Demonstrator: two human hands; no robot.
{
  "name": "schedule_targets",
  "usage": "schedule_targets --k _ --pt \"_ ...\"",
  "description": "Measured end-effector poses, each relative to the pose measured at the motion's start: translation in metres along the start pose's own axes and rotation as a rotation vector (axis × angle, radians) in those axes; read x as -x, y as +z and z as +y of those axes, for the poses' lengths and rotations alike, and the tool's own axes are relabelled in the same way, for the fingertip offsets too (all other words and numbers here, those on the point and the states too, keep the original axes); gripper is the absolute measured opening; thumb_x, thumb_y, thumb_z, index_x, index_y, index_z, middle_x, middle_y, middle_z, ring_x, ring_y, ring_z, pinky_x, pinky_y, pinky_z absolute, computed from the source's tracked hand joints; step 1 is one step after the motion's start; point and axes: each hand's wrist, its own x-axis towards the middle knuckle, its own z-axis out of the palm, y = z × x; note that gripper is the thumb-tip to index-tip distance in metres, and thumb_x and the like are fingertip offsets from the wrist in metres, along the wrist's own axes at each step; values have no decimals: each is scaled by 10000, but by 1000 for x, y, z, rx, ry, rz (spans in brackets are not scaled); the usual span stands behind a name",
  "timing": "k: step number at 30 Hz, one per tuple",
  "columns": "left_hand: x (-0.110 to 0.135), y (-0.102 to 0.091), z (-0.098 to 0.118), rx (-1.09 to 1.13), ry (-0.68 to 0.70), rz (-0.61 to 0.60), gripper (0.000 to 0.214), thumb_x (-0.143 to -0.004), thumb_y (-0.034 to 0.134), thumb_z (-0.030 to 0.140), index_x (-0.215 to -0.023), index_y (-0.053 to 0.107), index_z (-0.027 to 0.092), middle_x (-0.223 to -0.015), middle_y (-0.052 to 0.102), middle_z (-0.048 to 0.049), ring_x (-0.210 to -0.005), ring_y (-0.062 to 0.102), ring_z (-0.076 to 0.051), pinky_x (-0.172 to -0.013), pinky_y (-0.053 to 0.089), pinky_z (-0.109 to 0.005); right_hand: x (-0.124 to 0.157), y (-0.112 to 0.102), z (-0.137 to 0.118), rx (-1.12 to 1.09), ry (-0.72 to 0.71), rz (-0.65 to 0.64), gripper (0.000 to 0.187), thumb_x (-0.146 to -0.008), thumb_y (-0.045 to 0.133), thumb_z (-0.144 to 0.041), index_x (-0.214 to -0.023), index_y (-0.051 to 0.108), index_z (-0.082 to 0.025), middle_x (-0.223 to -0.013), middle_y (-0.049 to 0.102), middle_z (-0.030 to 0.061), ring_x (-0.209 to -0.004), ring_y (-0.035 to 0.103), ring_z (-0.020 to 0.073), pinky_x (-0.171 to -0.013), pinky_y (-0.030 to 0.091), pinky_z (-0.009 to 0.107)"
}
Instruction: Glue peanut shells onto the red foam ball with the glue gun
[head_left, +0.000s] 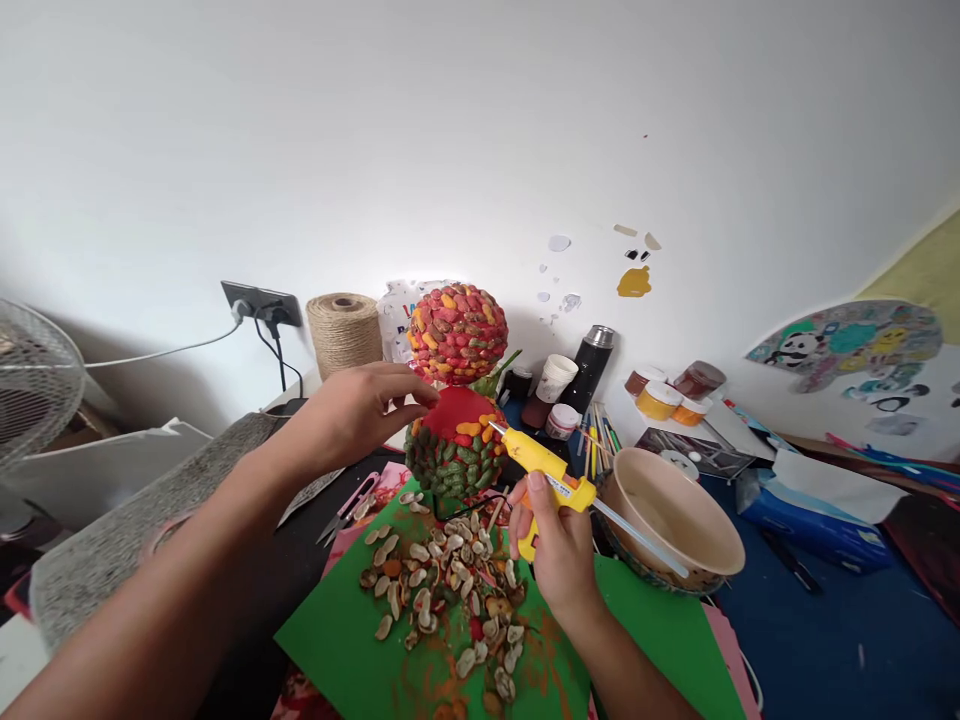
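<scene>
My right hand [556, 550] grips a yellow hot glue gun [536, 455] with a clear glue stick out of its back. The nozzle points at the lower ball [454, 465], which is covered with green peanut shells and a few orange ones around a bare red top. At the left of that red top is my left hand [367, 405], thumb and fingertips drawn close together. Whatever may be between them is too small to make out. Just above sits a second ball [459, 332], covered in red and orange shells. Loose peanut shells [450, 570] lie below on a paint-stained green sheet [337, 620].
Scissors [351, 505] lie left of the green sheet, with a twine spool [343, 330] behind. To the right stand a beige bowl [675, 510], a black flask [592, 365], paint jars [660, 398] and a blue tissue pack [814, 520]. A fan [37, 390] is far left.
</scene>
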Motion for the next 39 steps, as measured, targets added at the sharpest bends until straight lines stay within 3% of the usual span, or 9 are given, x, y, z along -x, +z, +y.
schedule_targets --k 4,10,14,25,31,39 --pt "0 2 -1 -44 26 -13 244 -947 712 461 -991 913 329 -1032 906 -82 -936 804 -296 -882 603 -390 0 0 1 -5 0 7 753 -928 753 -943 -717 684 -224 -479 568 -42 -341 548 132 -396 441 255" --pt "0 0 -3 -115 22 -47 194 -945 699 414 -939 873 327 -921 865 -44 -800 758 -252 -747 530 -338 0 1 -3 -8 -6 -2 746 -939 751 -933 -709 664 -229 -455 543 -55 -335 536 129 -427 458 270" --pt "0 2 -6 -134 60 -69 214 -976 694 427 -928 878 330 -900 846 -44 -804 746 -254 -786 540 -343 1 1 -3 -16 6 1 748 -926 757 -943 -783 728 -209 -445 514 -76 -336 531 130 -423 444 264" --pt "0 5 -18 -337 285 -177 270 -1123 591 265 -1112 857 312 -1115 854 -43 -1009 769 -246 -871 571 -347 -1 3 2 -18 36 6 796 -884 755 -981 -748 740 -197 -433 520 -59 -335 526 112 -413 432 226" --pt "3 9 -19 -413 306 -162 308 -1126 577 238 -1147 875 315 -1098 808 -53 -973 762 -254 -792 553 -352 0 3 2 -19 36 12 789 -877 771 -970 -782 771 -187 -430 503 -71 -327 526 115 -401 427 222" --pt "2 10 -19 -449 304 -204 263 -1134 613 231 -1159 864 308 -1124 810 -56 -985 767 -256 -811 559 -355 1 3 0 -7 53 -1 806 -868 762 -985 -803 781 -182 -441 494 -78 -340 529 112 -393 443 218"
